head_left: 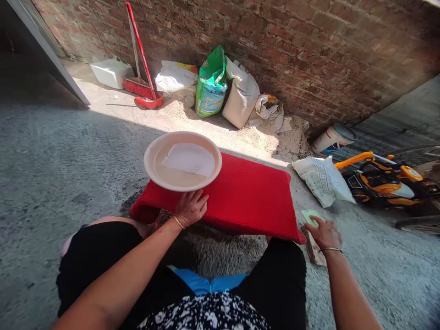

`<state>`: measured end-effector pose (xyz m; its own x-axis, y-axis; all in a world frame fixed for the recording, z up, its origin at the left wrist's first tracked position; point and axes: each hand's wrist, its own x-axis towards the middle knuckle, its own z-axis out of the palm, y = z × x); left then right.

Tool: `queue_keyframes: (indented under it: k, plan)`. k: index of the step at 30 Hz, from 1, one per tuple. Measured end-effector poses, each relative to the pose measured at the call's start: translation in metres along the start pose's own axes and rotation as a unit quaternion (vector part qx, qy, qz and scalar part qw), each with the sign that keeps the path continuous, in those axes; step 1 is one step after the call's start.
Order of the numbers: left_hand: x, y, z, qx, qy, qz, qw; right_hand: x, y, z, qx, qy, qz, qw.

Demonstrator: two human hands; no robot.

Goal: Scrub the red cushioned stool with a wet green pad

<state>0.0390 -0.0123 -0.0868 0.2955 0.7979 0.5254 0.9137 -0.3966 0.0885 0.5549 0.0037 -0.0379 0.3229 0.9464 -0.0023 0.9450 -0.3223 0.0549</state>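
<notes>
Left of the red mat (pixel 240 197), a white box (pixel 110 72) and red broom (pixel 142 87) are leaning by the brick wall (pixel 309 50); the basin (pixel 182 160) of water is sitting on the mat's left end. The left hand (pixel 190 208) is resting flat, fingers spread, on the mat's near edge just below the basin, gripping nothing. Just off the mat's right corner, the right hand (pixel 325 233) is pressing loosely curled fingers on a green soap bar (pixel 309 215), with a white sack (pixel 323 178) and an orange toy car (pixel 385 181) lying beyond.
</notes>
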Motion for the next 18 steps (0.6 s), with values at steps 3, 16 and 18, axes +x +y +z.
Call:
queue_keyframes:
  k: [3, 16, 18]
  plan:
    - [0.000, 0.000, 0.000, -0.001, -0.006, 0.003, 1.000, -0.033, -0.017, -0.007, 0.045, 0.082, 0.023, 0.995]
    - [0.005, -0.003, -0.003, -0.001, -0.030, 0.006, 1.000, -0.162, -0.258, -0.022, 0.081, -0.005, -0.421, 0.904]
    - [0.005, -0.003, -0.002, -0.020, -0.033, -0.002, 0.999, -0.154, -0.235, -0.021, 0.075, -0.004, -0.390, 0.918]
